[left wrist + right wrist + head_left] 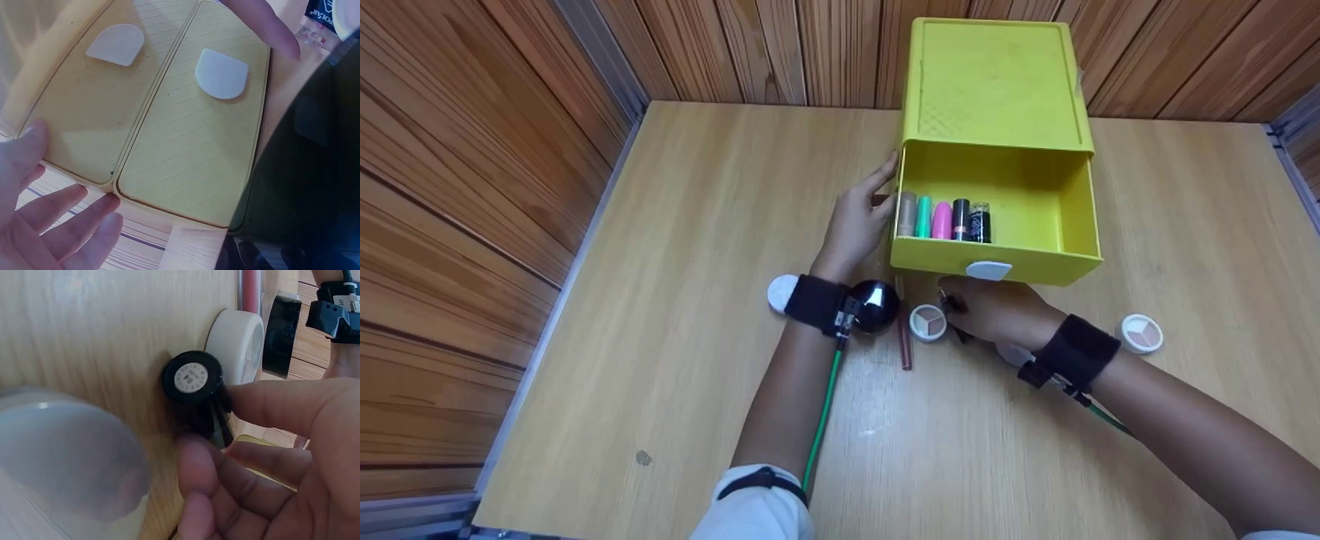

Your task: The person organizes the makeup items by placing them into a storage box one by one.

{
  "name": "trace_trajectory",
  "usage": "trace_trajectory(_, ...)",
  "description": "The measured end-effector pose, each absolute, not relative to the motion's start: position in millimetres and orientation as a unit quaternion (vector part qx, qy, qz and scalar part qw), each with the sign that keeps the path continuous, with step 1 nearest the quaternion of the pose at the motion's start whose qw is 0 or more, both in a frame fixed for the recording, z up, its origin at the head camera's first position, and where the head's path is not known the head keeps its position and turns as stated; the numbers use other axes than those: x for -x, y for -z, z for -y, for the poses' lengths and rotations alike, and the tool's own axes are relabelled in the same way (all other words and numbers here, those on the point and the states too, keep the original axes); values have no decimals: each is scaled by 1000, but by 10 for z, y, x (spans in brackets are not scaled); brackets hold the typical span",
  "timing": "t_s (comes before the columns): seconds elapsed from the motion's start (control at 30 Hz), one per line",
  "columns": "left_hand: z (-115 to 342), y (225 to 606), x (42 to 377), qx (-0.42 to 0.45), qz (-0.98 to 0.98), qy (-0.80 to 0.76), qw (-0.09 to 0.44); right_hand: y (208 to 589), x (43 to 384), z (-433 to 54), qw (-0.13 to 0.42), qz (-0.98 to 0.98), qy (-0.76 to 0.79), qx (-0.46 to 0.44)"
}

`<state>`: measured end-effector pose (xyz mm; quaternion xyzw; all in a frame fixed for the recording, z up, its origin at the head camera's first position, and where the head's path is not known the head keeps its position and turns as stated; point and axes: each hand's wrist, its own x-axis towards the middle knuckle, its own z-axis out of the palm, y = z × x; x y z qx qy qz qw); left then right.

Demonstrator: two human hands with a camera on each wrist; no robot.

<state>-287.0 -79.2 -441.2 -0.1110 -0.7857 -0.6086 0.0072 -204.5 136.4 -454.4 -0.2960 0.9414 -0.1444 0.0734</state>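
Observation:
My left hand [855, 225] rests along the left side of a yellow drawer box [997, 82], fingers extended against it. In the left wrist view its thumb and fingers lie spread at the box's edge, beside two drawer fronts [191, 146] with white handles. One drawer [997, 259] is pulled out, with several tubes and small bottles [943, 221] standing in its left part. Just below its front, my right hand [997, 307] pinches a small black cosmetic container [191, 378] between thumb and fingers. A round sticker shows on its end; its full shape is hidden by the fingers.
Close to my right hand lies a round white three-shade palette [928, 322], with a reddish-brown pencil [905, 341] beside it. A shiny black round thing [876, 307] and a white disc [782, 292] flank my left wrist. Another palette [1140, 334] lies farther right. Wooden panels [840, 52] stand behind.

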Motion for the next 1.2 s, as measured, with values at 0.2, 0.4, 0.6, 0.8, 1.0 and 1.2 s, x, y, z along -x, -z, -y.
trace_trajectory(0.2, 790, 4410, 2867, 110, 786, 609, 10, 4520, 2013, -1378, 106, -944, 144, 278)
trace_trajectory(0.4, 785, 4410, 2874, 110, 792, 601, 11, 4448, 1977, -1419, 125, -947, 166, 246)
trace_trajectory(0.6, 801, 4402, 2857, 104, 793, 600, 13, 4410, 1910, -1455, 117, -946, 169, 251)
trace_trajectory(0.8, 803, 4415, 2859, 104, 791, 603, 14, 4411, 1831, -1497, 81, -938, 165, 294)
trace_trajectory(1.0, 786, 4418, 2865, 96, 796, 598, 7, 4408, 1719, -1489, 15, -932, 177, 316)
trace_trajectory(1.2, 773, 4415, 2864, 86, 789, 608, -6, 4285, 1557, -1436, 36, -934, 181, 305)
